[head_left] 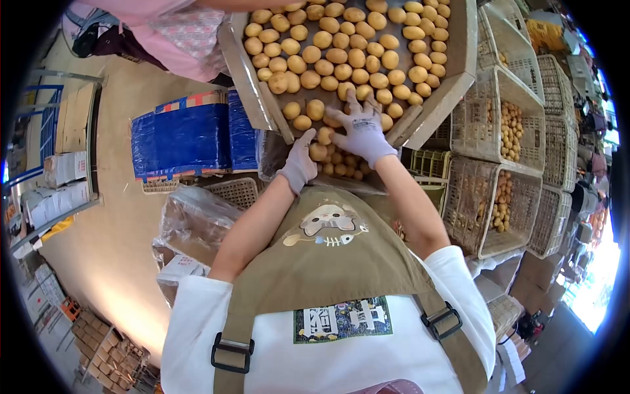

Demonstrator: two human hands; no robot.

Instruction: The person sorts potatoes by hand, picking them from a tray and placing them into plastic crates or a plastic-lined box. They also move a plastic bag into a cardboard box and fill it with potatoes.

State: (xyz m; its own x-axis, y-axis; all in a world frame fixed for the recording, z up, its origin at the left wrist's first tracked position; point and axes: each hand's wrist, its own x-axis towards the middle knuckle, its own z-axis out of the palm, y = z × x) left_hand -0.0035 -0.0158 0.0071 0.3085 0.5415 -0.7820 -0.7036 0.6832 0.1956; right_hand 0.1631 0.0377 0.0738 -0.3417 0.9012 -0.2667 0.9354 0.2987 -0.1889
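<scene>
Many round yellow-brown fruits or potatoes (339,55) lie spread over a tray with raised wooden sides (436,108). My right hand (363,131), in a pale glove, rests over the tray's near opening with its fingers spread, touching some of them. At the left side of the opening is my left hand (300,161), gloved too, its thumb and fingers apart beside the pieces. Between and below both hands more pieces (341,164) are heaped close to my apron. Neither hand is closed round a piece.
A person in pink (180,39) stands at the upper left. Blue-wrapped boxes (180,139) are left of the tray, with clear plastic (190,220) below them. Stacked plastic crates (469,197), some holding similar pieces, stand at the right.
</scene>
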